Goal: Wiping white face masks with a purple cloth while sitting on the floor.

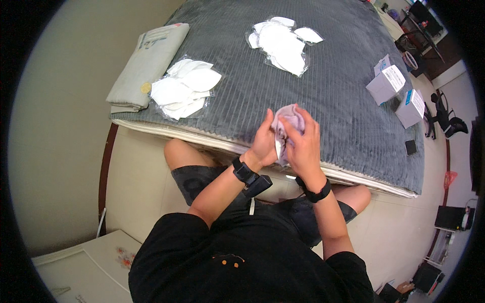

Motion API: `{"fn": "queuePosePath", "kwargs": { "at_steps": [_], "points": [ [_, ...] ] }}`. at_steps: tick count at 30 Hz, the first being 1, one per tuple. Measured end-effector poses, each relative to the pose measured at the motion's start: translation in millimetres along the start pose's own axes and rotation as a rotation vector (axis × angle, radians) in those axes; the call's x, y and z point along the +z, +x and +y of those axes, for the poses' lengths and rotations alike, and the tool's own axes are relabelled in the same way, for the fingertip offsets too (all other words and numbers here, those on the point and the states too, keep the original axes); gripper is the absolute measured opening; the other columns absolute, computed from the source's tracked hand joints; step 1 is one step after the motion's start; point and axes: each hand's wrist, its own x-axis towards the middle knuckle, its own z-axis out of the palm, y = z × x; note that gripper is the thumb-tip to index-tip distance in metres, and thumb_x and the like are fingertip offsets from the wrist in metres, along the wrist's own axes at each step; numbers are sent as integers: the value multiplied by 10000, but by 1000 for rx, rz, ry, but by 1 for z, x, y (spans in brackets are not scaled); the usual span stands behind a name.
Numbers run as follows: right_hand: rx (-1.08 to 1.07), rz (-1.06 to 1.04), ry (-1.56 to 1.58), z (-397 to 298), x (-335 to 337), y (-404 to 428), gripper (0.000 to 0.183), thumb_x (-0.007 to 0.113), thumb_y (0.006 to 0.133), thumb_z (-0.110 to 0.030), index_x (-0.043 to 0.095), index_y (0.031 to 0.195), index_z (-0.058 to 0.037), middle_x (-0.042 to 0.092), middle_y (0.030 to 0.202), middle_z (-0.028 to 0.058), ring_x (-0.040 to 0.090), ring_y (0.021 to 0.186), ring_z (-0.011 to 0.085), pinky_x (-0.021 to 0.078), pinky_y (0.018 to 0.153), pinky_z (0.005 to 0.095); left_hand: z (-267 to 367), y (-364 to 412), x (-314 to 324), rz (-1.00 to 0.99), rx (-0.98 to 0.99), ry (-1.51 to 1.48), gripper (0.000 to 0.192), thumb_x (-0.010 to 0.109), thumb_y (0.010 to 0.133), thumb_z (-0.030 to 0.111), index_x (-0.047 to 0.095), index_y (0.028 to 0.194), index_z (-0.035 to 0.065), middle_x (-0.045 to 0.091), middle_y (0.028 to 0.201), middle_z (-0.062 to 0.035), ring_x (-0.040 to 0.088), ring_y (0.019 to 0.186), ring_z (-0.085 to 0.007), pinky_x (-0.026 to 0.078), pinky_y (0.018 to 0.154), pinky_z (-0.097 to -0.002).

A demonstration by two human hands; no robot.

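Note:
Between my two hands, over the near edge of the bed, is a crumpled light purple cloth (290, 113) with dark marks, and a white curved piece (278, 146) shows at its left side. My right hand (306, 142) grips the cloth from the right, fingers bent over it. My left hand (263, 140) supports it from the left, thumb up. On the grey ribbed blanket (235, 83), a pile of white folded face masks (185, 87) in clear wrappers lies to the left. A second such pile (282, 45) lies farther back.
A folded beige blanket (147, 64) lies at the bed's left edge beside a wall. Two open white boxes (386, 83), (411, 108) and a black phone (410, 147) rest on the right side. The bed's near edge (212, 138) crosses before my knees.

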Motion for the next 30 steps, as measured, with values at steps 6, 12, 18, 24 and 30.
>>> {"fn": "queuePosePath", "kwargs": {
  "at_steps": [6,12,18,24,30],
  "points": [
    [162,63,-41,23,12,-1,535,631,771,-2,677,1271,-185,502,1383,194,509,1187,415,453,973,494,-1,-1,6,41,48,-55,829,284,1004,690,306,1563,79,429,1534,-147,414,1416,-301,311,1196,-455],
    [69,-6,-95,-1,8,-5,561,645,772,-9,662,1299,-201,488,1374,167,508,1183,404,451,955,498,6,-1,-8,10,25,-28,815,305,1012,668,318,1549,56,447,1513,-155,440,1393,-309,328,1187,-469],
    [186,75,-117,21,15,0,610,654,748,9,625,1341,-130,465,1394,177,497,1166,410,441,969,506,-2,-2,-4,38,19,14,797,321,1024,639,328,1529,21,452,1505,-153,443,1390,-293,330,1182,-450],
    [241,31,-44,16,18,-3,611,652,740,12,628,1332,-133,472,1375,192,492,1170,419,437,982,505,-4,-3,-4,35,20,34,776,327,1026,635,299,1556,68,447,1515,-138,435,1396,-297,328,1185,-451],
    [80,-99,134,-15,6,-23,633,618,702,36,635,1312,-132,475,1370,203,478,1199,433,414,1042,499,-3,-5,-22,47,40,-34,726,303,1031,634,323,1558,135,468,1500,-131,455,1382,-310,344,1180,-462]
  ]
}}
